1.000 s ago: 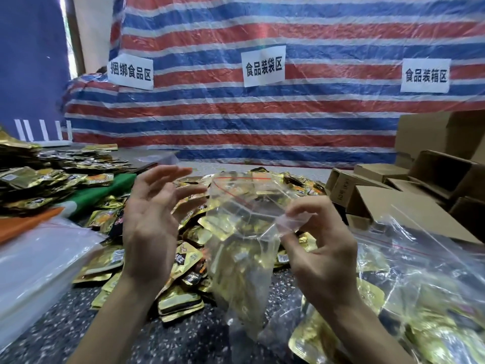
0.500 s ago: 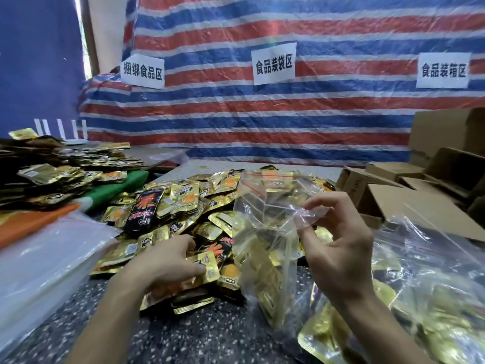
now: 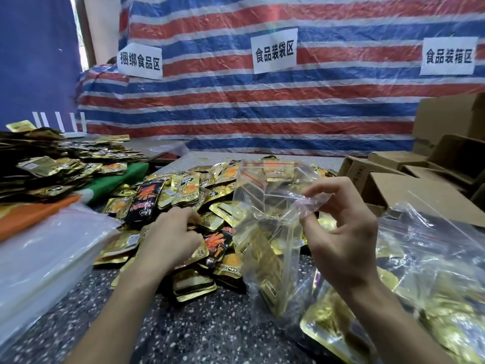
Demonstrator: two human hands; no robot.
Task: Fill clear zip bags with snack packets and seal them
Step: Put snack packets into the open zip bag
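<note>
- The clear zip bag (image 3: 273, 206) hangs in the air above the table, in front of the person and a little to the right. Its long axis is almost upright: the open mouth with the red zip line points up and away, and the bottom points down to the table.
- Some gold packets (image 3: 265, 261) lie inside, in the lower part.
- The right hand (image 3: 349, 232) pinches the upper edge of the bag between thumb and forefinger.
- The left hand (image 3: 170, 240) rests on the pile of snack packets (image 3: 199, 190) just left of the bag, with fingers bent down into it. Whether it really grips a packet, I cannot tell.
- The table (image 3: 183, 332) is dark with light speckles.
- Filled bags (image 3: 433, 271) lie at the right and a stack of clear plastic (image 3: 39, 253) at the left.
- Cardboard boxes (image 3: 393, 185) stand at the far right.
- Behind hangs a tarp (image 3: 262, 106) with red, blue and white stripes, which carries three white signs (image 3: 274, 51).
</note>
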